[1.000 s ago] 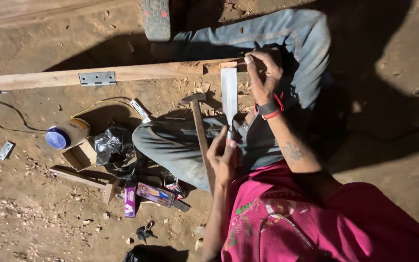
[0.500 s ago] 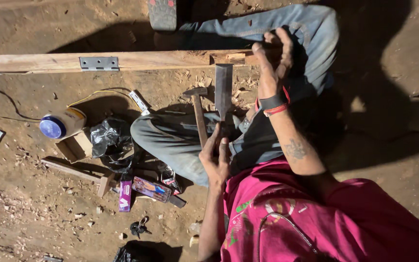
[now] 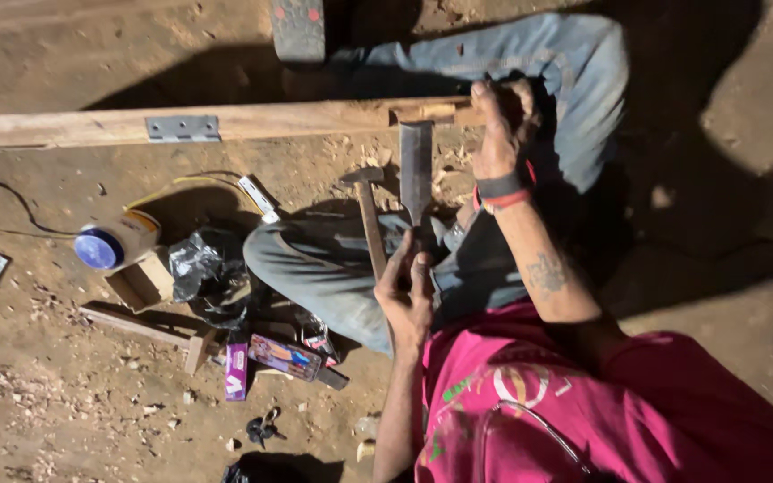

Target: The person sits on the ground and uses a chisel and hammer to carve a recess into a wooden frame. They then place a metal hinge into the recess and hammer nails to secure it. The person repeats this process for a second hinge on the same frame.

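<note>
While the person sits on the dirt floor with legs in blue jeans, the left hand is closed around the handle of a broad flat steel chisel, whose blade points up at a long pale wooden plank lying across the ground. The chisel's tip stands just beside a shallow notch cut in the plank's edge. The right hand, with a black and red band at its wrist, curls over the plank's end, gripping it. A wooden-handled hammer lies on the lap, just left of the chisel. A grey metal hinge sits on the plank, well to the left. Near the knee lie a blue-capped plastic jar, a crumpled black bag and a small purple packet. Wood chips litter the dirt.
</note>
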A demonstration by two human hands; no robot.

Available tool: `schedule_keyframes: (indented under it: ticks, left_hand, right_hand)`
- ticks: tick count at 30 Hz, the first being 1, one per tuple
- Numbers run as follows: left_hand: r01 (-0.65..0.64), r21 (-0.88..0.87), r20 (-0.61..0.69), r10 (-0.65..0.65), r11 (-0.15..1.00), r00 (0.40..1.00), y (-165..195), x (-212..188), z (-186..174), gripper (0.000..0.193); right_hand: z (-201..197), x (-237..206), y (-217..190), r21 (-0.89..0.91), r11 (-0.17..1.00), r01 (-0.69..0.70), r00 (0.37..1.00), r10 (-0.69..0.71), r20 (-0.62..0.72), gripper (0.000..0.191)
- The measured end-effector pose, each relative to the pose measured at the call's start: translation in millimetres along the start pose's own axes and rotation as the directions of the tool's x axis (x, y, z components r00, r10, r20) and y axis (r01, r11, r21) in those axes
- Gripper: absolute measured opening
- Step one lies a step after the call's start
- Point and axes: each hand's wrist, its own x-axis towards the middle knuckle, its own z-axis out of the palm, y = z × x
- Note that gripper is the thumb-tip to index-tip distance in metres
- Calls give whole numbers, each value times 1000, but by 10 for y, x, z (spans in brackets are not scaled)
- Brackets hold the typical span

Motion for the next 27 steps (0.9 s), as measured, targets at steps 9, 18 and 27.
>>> schedule_keyframes:
  ticks: [9,18,27]
  left_hand:
    - [-124,-58,-58,120,991,991,36,23,294,43]
    - [-113,62,-5,113,992,994,104,164,30,40]
    - [-95,16,-9,95,995,995,-25,183,27,39]
  right_hand:
    - [-14,-27,-64,-36,999,27,1000,-27,3,20]
    - [-33,-58,-183,-189,977,102,991,-85,99,25]
    - [-1,-38,-156,-133,988,79,995,-71,64,27]
